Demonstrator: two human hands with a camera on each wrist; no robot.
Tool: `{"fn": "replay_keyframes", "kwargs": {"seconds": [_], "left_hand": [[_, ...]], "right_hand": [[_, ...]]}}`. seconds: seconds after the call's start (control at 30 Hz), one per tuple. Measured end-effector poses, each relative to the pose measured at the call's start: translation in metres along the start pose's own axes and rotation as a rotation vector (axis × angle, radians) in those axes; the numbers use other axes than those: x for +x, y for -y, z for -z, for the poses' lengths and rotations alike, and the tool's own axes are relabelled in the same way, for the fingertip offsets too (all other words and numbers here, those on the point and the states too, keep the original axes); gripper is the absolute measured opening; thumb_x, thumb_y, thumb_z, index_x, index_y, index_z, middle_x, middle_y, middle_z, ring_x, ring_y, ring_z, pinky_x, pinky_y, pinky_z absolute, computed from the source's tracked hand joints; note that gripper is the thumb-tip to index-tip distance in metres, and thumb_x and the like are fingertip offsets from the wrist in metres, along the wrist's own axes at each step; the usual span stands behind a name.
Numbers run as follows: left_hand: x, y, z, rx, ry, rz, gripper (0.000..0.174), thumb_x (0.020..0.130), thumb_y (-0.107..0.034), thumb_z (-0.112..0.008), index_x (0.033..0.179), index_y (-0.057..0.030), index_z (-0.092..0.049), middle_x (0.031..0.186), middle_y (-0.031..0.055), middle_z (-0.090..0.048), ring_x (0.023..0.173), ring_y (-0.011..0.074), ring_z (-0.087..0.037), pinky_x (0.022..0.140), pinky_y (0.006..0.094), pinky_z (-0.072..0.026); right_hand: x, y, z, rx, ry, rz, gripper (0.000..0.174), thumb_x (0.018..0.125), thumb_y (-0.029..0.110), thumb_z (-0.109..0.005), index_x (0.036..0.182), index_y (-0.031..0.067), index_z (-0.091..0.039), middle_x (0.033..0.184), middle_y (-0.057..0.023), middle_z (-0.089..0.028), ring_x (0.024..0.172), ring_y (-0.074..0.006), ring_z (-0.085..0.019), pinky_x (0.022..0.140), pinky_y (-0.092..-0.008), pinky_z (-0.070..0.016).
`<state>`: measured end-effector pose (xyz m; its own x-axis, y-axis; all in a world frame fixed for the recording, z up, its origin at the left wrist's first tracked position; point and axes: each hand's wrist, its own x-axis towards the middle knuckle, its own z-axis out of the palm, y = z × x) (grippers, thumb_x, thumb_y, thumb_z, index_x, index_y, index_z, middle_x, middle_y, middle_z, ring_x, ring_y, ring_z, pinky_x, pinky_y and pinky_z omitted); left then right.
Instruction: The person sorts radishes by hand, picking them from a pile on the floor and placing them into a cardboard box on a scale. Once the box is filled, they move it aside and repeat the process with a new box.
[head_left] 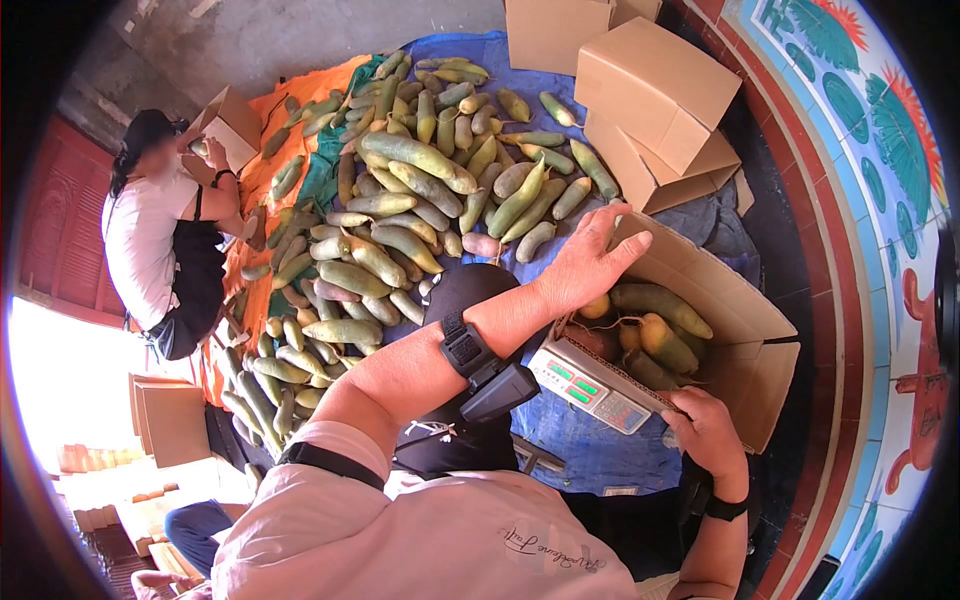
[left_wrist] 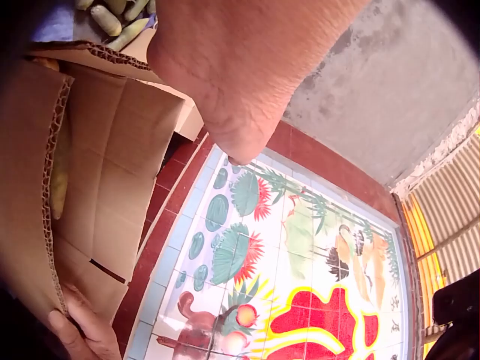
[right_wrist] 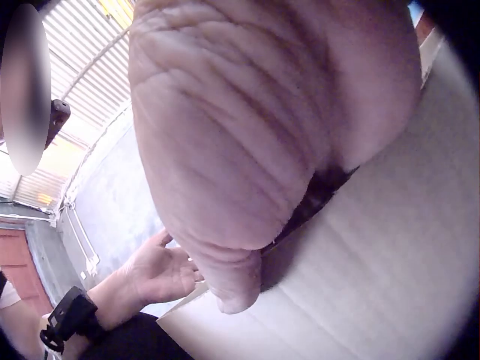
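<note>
An open cardboard box (head_left: 770,300) holds several long green radishes (head_left: 665,345), some with yellowish ends. Close against its near side is a white digital scale (head_left: 595,385) with lit green digits. My left hand (head_left: 590,265) is at the box's far left corner, thumb spread from fairly straight fingers; its palm side shows in the right wrist view, beside the cardboard. My right hand (head_left: 710,435) grips the near right edge of the box. In the left wrist view the fingers (left_wrist: 82,326) of that hand pinch the cardboard edge.
A large heap of green radishes (head_left: 400,220) covers the blue tarp (head_left: 460,55) and orange sheet. More cardboard boxes (head_left: 650,90) stand at the back right. Another person (head_left: 160,220) crouches at left by a box. A painted tile wall (head_left: 850,100) runs along the right.
</note>
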<state>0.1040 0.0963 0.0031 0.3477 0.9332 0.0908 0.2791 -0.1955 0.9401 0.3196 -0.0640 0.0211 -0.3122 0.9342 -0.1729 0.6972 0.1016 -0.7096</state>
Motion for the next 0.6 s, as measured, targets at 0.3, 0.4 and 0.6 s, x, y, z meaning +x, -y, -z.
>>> {"fn": "replay_keyframes", "kwargs": {"seconds": [0.3, 0.4, 0.6], "left_hand": [[0.0006, 0.0005, -0.0008, 0.012, -0.006, -0.005, 0.062, 0.087, -0.046, -0.051, 0.126, 0.0008, -0.039, 0.125, 0.0251, -0.042, 0.121, 0.0361, -0.039, 0.100, 0.0401, -0.0330], [0.0005, 0.0019, -0.0007, 0.036, -0.008, -0.017, 0.060, 0.088, -0.045, -0.049, 0.127, -0.0007, -0.039, 0.127, 0.0225, -0.042, 0.123, 0.0328, -0.039, 0.101, 0.0382, -0.0315], [0.0002, 0.0031, 0.0002, 0.055, -0.004, -0.018, 0.059, 0.089, -0.045, -0.047, 0.128, -0.0020, -0.039, 0.129, 0.0200, -0.042, 0.125, 0.0298, -0.038, 0.102, 0.0367, -0.0298]], "right_hand": [[-0.0005, -0.0009, 0.0010, 0.028, -0.014, 0.021, 0.022, 0.079, 0.010, -0.058, 0.099, 0.0004, -0.061, 0.085, -0.0178, -0.059, 0.081, -0.0339, -0.057, 0.072, -0.0366, -0.0458], [-0.0004, -0.0015, 0.0010, 0.034, -0.013, 0.013, 0.022, 0.079, 0.009, -0.058, 0.098, 0.0003, -0.061, 0.085, -0.0175, -0.059, 0.080, -0.0334, -0.057, 0.071, -0.0359, -0.0458], [-0.0004, -0.0033, 0.0011, 0.077, -0.021, 0.008, 0.021, 0.079, 0.009, -0.059, 0.098, -0.0003, -0.061, 0.084, -0.0170, -0.059, 0.078, -0.0316, -0.058, 0.071, -0.0334, -0.0460]]}}
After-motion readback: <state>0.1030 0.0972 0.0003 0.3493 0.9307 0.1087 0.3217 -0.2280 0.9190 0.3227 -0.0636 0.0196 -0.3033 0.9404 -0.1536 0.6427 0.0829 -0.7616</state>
